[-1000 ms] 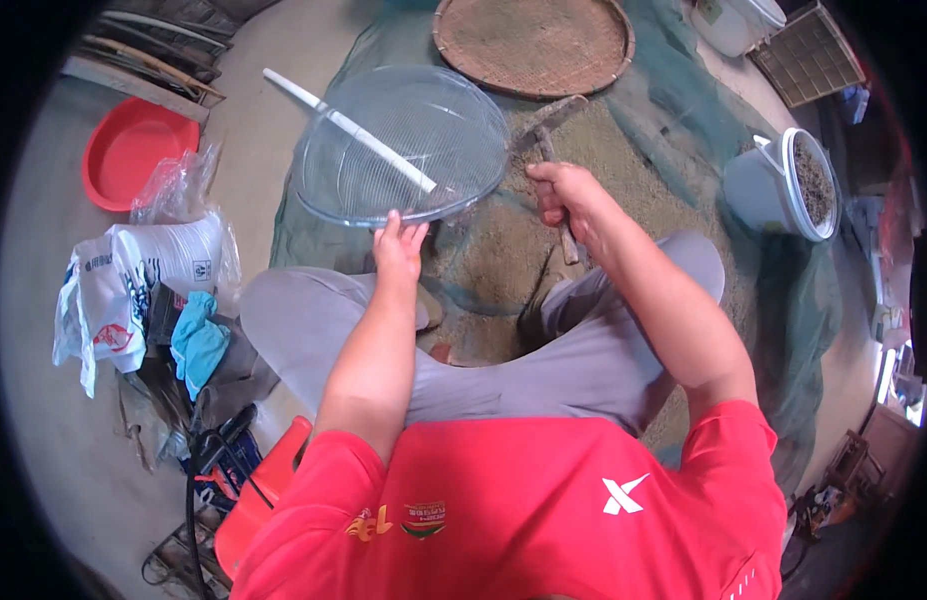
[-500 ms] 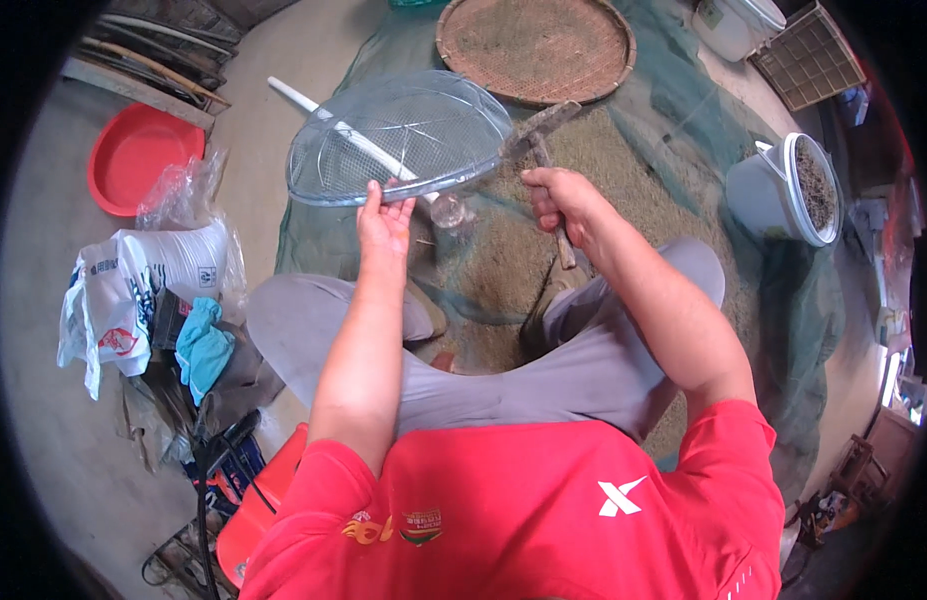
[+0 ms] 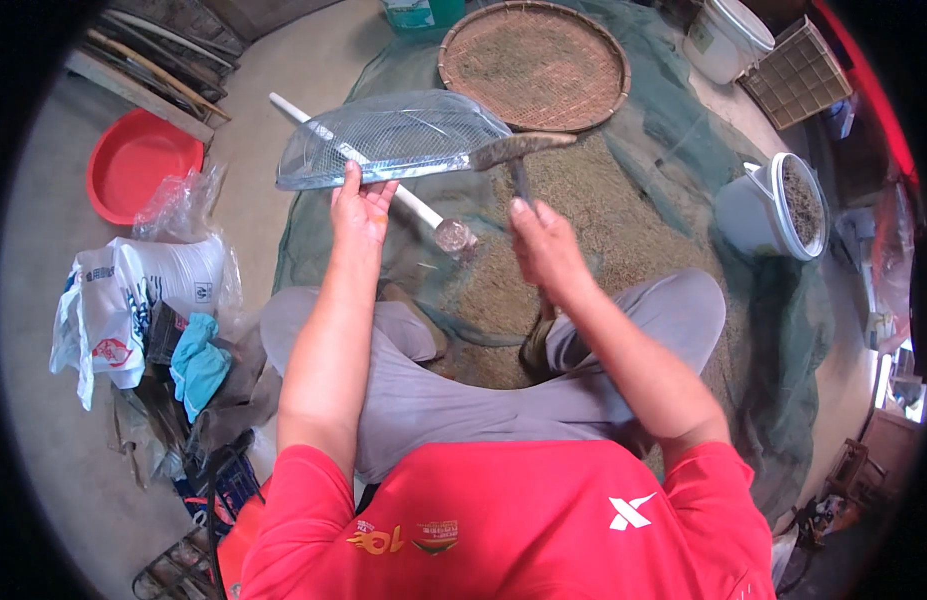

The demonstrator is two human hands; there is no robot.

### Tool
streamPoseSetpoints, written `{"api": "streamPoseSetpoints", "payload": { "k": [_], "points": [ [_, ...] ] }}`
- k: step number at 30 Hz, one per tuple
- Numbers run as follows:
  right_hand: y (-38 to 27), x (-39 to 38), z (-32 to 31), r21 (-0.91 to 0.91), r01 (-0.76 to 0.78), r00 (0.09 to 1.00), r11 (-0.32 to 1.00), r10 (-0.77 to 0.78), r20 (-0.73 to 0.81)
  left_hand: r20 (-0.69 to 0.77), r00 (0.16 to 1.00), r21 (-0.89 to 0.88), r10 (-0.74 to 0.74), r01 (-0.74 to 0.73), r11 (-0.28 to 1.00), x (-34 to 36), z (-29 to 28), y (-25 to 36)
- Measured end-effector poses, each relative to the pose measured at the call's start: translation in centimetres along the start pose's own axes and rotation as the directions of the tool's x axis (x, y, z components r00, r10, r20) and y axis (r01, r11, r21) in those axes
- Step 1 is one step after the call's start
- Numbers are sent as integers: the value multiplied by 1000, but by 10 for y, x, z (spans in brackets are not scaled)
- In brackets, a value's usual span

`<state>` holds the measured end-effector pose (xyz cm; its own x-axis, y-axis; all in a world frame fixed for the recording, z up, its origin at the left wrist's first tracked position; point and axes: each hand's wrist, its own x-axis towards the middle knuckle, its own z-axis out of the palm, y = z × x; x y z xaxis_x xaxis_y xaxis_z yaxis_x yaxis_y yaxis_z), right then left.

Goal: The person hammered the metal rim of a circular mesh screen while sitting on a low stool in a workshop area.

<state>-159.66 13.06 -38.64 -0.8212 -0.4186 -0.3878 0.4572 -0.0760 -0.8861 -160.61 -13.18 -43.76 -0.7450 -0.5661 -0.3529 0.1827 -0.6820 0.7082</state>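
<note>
My left hand grips the near rim of a round wire-mesh sieve, thumb at the rim and fingers beneath. The sieve is tilted and seen at a slant. My right hand is closed round the handle of a hammer-like tool with a long, narrow, worn head. The left end of that head meets the sieve's right rim in the picture; whether they touch I cannot tell. Beneath the sieve, a white pole with a dirty, clear-looking knob lies across the green netting, partly seen through the mesh.
Brownish loose plant material covers the green netting. A woven round tray sits at the far side. A filled bucket stands right, near a plastic crate. Left are a red basin and white sack.
The sieve has tipped to a flatter slant, and my left hand has shifted slightly left. My right hand has moved a little left and nearer me; the tool's head has turned closer to level.
</note>
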Motion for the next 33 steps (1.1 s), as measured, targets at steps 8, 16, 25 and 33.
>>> {"api": "streamPoseSetpoints", "payload": {
  "k": [8,16,25,33],
  "points": [
    [57,15,14,-60,-38,996,998,33,-82,-8,1000,-29,26,-26,999,-10,-6,-20],
    [75,16,0,-3,-216,965,976,213,-152,-257,966,-76,-40,21,997,-30,-43,-60],
    [73,21,-9,134,-313,925,940,334,-184,-437,873,-416,-218,20,909,6,-67,-47],
    [80,26,-18,155,-361,911,919,384,-153,-525,832,-373,-182,-32,927,-3,-51,-49]
  ]
}}
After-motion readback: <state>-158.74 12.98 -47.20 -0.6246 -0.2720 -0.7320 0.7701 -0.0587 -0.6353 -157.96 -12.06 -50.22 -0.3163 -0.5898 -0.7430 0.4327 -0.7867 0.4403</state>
